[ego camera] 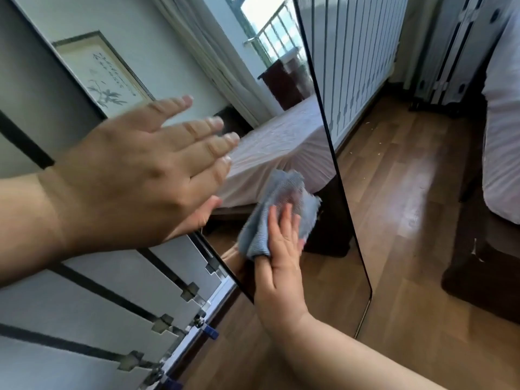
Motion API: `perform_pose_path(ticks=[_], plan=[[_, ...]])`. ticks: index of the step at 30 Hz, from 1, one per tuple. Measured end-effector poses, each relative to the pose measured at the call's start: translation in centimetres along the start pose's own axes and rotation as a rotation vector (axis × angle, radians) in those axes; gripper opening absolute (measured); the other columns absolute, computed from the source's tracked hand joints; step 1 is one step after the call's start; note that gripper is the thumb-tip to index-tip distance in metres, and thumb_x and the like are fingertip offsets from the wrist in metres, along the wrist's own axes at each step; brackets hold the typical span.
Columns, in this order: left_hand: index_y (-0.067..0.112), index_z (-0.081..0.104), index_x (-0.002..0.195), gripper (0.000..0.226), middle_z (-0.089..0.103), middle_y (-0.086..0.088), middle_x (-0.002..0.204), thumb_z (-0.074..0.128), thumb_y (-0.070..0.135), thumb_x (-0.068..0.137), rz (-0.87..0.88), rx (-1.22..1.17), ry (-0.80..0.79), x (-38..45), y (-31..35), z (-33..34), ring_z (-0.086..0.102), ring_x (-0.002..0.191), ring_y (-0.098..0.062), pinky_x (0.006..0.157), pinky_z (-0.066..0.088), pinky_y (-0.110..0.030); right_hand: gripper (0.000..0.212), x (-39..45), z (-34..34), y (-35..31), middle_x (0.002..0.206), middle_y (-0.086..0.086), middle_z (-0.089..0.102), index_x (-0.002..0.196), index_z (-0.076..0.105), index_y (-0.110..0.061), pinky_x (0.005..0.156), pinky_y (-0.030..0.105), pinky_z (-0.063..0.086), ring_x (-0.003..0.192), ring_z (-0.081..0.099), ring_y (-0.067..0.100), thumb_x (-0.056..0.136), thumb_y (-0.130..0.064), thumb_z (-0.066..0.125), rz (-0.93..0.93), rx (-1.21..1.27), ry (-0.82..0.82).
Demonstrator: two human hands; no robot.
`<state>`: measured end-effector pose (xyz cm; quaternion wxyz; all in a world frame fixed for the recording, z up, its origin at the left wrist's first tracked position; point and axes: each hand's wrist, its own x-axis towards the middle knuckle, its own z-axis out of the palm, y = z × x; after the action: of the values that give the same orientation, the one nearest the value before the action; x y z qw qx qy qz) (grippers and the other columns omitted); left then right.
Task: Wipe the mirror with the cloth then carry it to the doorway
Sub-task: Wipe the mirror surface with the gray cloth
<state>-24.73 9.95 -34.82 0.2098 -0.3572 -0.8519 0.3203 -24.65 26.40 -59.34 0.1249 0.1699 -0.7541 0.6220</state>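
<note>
A tall frameless mirror (318, 277) with a dark edge stands on the wooden floor and leans against a white panelled wardrobe. It reflects a bed, a window and the floor. My right hand (281, 254) presses a crumpled grey-blue cloth (281, 204) flat against the lower glass, fingers spread over it. My left hand (140, 175) is held up in front of the mirror's left side, fingers straight and apart, with nothing in it; its palm is near the mirror's left edge and I cannot tell whether it touches.
The white wardrobe (84, 305) with black trim fills the lower left. White panelled doors (357, 66) stand behind the mirror's right edge. A bed (501, 136) with a pale sheet and dark base is at the far right. Wooden floor (416, 220) lies between.
</note>
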Motion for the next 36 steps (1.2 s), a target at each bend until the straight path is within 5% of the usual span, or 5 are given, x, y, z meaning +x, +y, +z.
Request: perform_pose_path(ticks=[9,14,18,25,36], plan=[[0.003,0.073,0.135,0.043,0.066,-0.024,0.152,0.051,0.03,0.11,0.246,0.03,0.012,-1.6,1.8,1.4,0.056,0.148,-0.05,0.124,0.039,-0.068,0.07,-4.7,0.3,11.6,0.177,0.0,0.022,0.156,0.006,-0.071,0.128,0.06,0.025,0.162,0.025,0.032,0.098,-0.048,0.038,0.999,0.056,0.225],[0.002,0.073,0.135,0.044,0.066,-0.026,0.152,0.05,0.029,0.108,0.248,0.059,0.035,-1.7,2.1,1.6,0.057,0.146,-0.051,0.123,0.041,-0.068,0.075,-3.0,0.2,2.2,0.181,-0.009,-0.007,0.167,0.003,-0.041,0.134,0.041,-0.005,0.166,-0.008,0.016,0.103,-0.034,0.041,0.26,-0.032,0.062],[-0.001,0.069,0.14,0.047,0.065,-0.028,0.153,0.046,0.026,0.109,0.26,0.061,0.045,-1.8,2.1,1.4,0.057,0.146,-0.052,0.124,0.041,-0.068,0.069,-1.9,-0.4,-1.5,0.18,0.007,0.003,0.169,0.013,-0.027,0.132,0.058,-0.003,0.166,-0.006,0.034,0.109,-0.035,0.046,-0.288,-0.312,-0.1],[-0.006,0.073,0.129,0.039,0.069,-0.031,0.144,0.052,0.016,0.105,0.248,0.034,0.061,-2.0,1.5,1.1,0.064,0.14,-0.048,0.124,0.044,-0.064,0.072,-5.0,0.5,5.5,0.181,-0.01,-0.005,0.169,0.005,-0.041,0.126,0.075,0.011,0.167,-0.005,0.03,0.108,-0.032,0.042,-0.064,-0.285,-0.002],[-0.007,0.073,0.129,0.04,0.07,-0.031,0.143,0.05,0.015,0.105,0.24,0.046,0.042,-1.9,1.5,0.7,0.065,0.139,-0.049,0.124,0.044,-0.065,0.065,-3.0,-1.4,1.9,0.18,0.005,0.009,0.169,0.016,-0.033,0.132,0.062,0.005,0.167,-0.001,0.031,0.111,-0.031,0.046,-0.27,-0.353,-0.11]])
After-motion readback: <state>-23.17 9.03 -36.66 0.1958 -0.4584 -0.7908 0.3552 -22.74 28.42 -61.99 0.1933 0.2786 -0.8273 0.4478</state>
